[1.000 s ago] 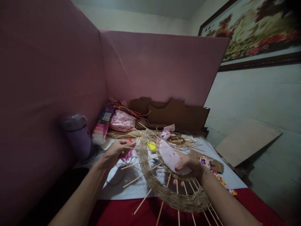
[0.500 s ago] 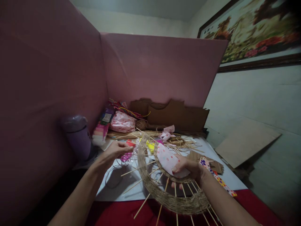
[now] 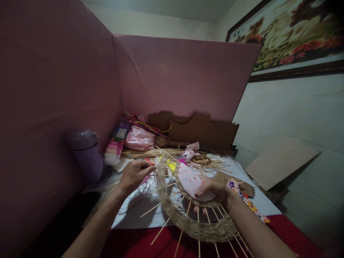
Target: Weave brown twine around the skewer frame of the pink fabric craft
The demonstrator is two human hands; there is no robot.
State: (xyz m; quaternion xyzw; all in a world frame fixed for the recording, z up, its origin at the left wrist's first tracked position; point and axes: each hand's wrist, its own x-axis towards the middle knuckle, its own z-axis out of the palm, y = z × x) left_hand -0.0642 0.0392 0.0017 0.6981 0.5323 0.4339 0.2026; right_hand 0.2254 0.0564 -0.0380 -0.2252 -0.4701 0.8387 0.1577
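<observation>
A round woven frame [image 3: 172,211] of jute twine wound over thin wooden sticks stands tilted over the table. Its centre is covered with pink dotted fabric [image 3: 189,179]. My right hand [image 3: 212,191] grips that fabric centre, thumb on top and fingers underneath. My left hand [image 3: 134,173] is at the frame's left rim, its fingers pinched on the twine near a protruding stick. Bare sticks [image 3: 158,233] fan out past the woven ring toward me.
A pink partition [image 3: 174,75] walls the left and back. A purple container [image 3: 87,152] stands at left. Pink dotted cloth [image 3: 139,138], coloured paper packs [image 3: 115,145], loose sticks and cardboard pieces [image 3: 201,130] lie at the back. A flowered strip [image 3: 247,202] lies right. White paper [image 3: 139,215] covers the red table.
My left hand drew back to the left, then returned to the frame's rim and pinched there. The frame shifted slightly down and left; my right hand kept its grip.
</observation>
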